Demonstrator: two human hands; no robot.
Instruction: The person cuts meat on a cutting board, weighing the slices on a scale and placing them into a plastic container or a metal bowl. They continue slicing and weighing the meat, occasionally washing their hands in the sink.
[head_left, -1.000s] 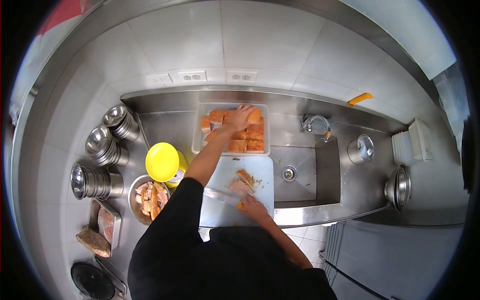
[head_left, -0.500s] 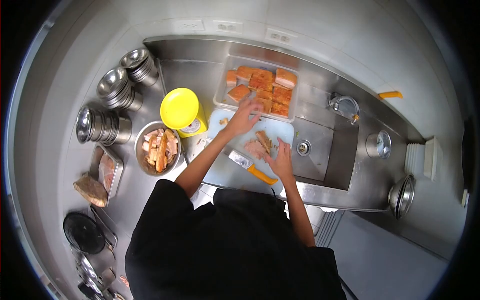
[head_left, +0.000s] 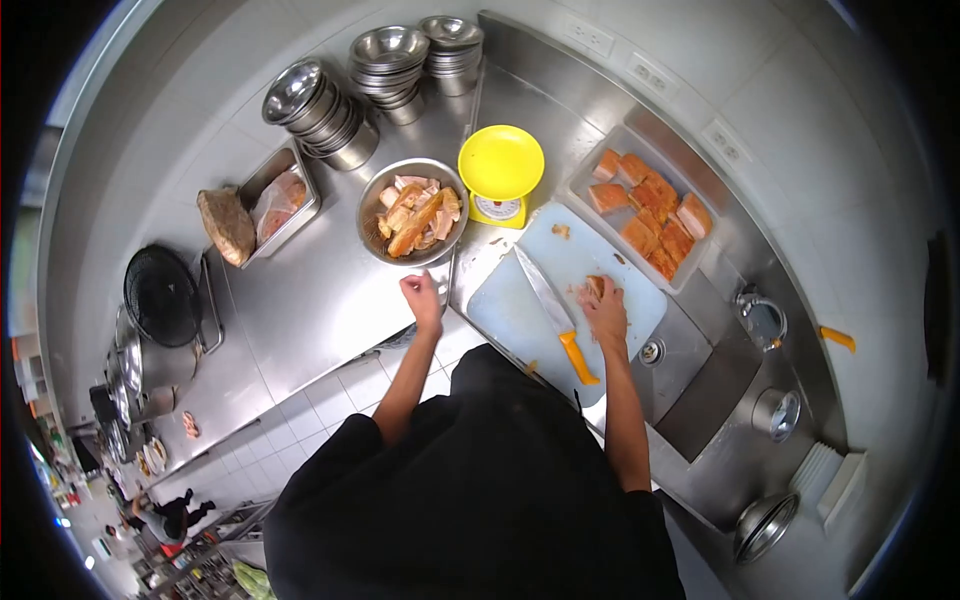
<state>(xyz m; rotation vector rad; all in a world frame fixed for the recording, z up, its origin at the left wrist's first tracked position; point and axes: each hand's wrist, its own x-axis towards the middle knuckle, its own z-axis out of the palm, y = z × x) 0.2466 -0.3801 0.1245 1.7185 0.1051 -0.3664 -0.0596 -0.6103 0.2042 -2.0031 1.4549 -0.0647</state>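
My right hand [head_left: 606, 315] is closed around a small browned piece of meat [head_left: 597, 287] on the white cutting board [head_left: 640, 290]. A knife [head_left: 565, 330] with a yellow handle lies on the board, to the left of that hand. My left hand [head_left: 422, 300] is off the board, just in front of a steel bowl [head_left: 366, 225] of meat strips [head_left: 415, 225]. Its fingers are curled in, and what they hold, if anything, is hidden. Meat scraps [head_left: 561, 231] lie near the board's far edge.
A yellow scale [head_left: 502, 165] stands between the bowl and a tray [head_left: 575, 185] of meat blocks. Stacked steel bowls [head_left: 390, 60] line the back. A sink [head_left: 700, 400] is at right. Left are a meat pan [head_left: 310, 190] and black strainer [head_left: 162, 295].
The view has swung left. My left hand has gone from beside the meat tray to in front of the bowl. My right hand has closed on the piece of meat.
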